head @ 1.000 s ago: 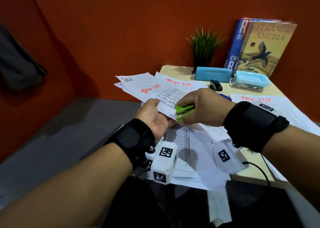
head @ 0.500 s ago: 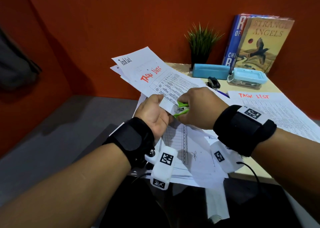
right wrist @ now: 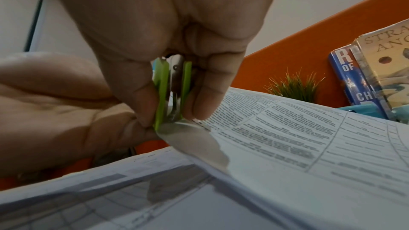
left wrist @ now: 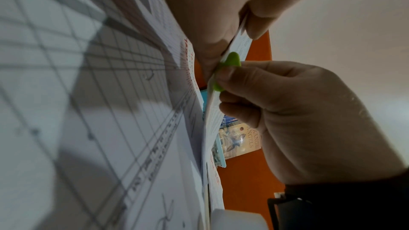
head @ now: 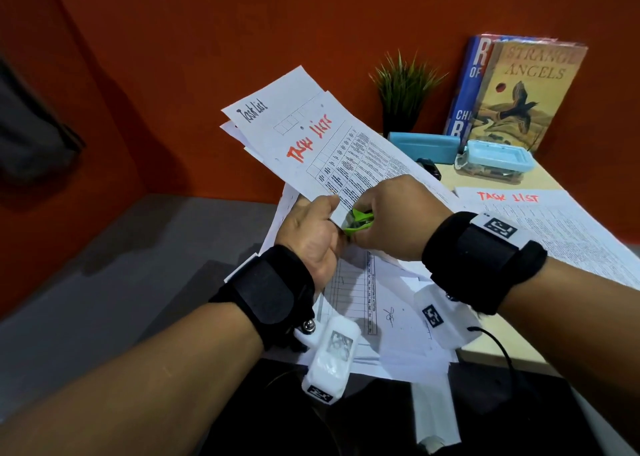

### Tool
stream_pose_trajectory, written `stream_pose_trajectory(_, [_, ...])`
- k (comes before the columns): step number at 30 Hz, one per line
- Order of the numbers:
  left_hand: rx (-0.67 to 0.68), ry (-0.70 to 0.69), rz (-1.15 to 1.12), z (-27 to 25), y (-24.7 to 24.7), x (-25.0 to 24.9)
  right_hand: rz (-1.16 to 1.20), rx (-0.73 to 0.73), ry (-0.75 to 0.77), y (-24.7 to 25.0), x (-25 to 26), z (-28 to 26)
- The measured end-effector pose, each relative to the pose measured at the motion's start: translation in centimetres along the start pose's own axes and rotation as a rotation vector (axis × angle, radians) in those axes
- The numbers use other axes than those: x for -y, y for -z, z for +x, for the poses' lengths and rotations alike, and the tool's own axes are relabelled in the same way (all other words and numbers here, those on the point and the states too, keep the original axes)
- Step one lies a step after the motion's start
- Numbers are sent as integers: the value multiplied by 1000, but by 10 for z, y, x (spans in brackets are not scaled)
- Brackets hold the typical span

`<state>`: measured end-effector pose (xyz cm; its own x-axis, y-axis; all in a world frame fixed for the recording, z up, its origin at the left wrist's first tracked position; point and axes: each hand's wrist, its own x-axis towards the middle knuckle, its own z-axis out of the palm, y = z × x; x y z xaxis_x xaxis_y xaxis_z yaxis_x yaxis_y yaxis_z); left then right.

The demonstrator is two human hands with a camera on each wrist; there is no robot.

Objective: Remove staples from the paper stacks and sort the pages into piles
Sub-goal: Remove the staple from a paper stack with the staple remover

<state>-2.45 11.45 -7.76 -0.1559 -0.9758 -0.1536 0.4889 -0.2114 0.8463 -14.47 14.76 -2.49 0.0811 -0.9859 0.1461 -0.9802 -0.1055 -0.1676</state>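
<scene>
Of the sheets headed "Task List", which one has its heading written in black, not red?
The rearmost sheet of the held stack, in the left hand. Its heading is black cursive; the front held sheet and the desk sheet have red ones.

Green staple remover (head: 358, 221), white pages (head: 322, 144) lettered red (gridded black), blue, possibly teal, box (head: 498, 156).

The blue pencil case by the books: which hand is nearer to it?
Right. The right hand, gripping the green staple remover, lies below the blue pencil case; the left hand, holding the stapled stack, is farther left.

head overhead; wrist views close underneath
</scene>
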Motion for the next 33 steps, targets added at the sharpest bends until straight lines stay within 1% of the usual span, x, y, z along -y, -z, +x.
stream_pose_trajectory(2, [62,-38,49,-4,-2,1,26,-2,-7,-1,-1,0])
stream_pose_trajectory(3, [73,-36,73,-6,-3,1,43,-3,-13,-3,-3,0])
stream_pose_trajectory(4, [62,-18,75,-5,-3,1,75,-12,-20,-4,-4,1])
stream_pose_trajectory(6, [-2,39,35,3,-2,2,188,-25,-69,-5,-6,1])
stream_pose_trajectory(8, [-76,117,6,10,0,2,377,-23,-152,-8,-9,2])
stream_pose_trajectory(9, [-99,152,-5,12,1,1,522,-3,-203,-8,-11,2])
stream_pose_trajectory(11, [-117,209,-21,16,6,-1,801,54,-281,-10,-16,-1])
stream_pose_trajectory(12, [-119,229,-21,17,8,-2,889,71,-306,-10,-20,-1])
stream_pose_trajectory(14, [-123,266,-33,21,11,-6,1000,86,-333,-9,-26,-4])
stream_pose_trajectory(16, [-105,288,-37,24,13,-10,1043,94,-312,-4,-28,-7])
stream_pose_trajectory(17, [-85,294,-38,23,13,-13,1013,95,-283,-2,-28,-8])
stream_pose_trajectory(18, [-73,296,-43,24,12,-15,927,93,-245,0,-27,-10])
stream_pose_trajectory(20, [-48,298,-68,25,12,-18,620,67,-148,3,-26,-12])
stream_pose_trajectory(22, [-23,295,-67,26,10,-22,297,48,23,4,-23,-16])
stream_pose_trajectory(24, [11,282,-59,26,10,-26,103,33,210,2,-21,-19])
stream_pose_trajectory(26, [53,263,-60,27,10,-30,19,17,303,-1,-22,-20])
stream_pose_trajectory(30, [142,211,-89,27,12,-35,-55,5,414,-5,-24,-23])
stream_pose_trajectory(33, [185,187,-82,26,11,-38,-26,-53,448,-5,-28,-26])
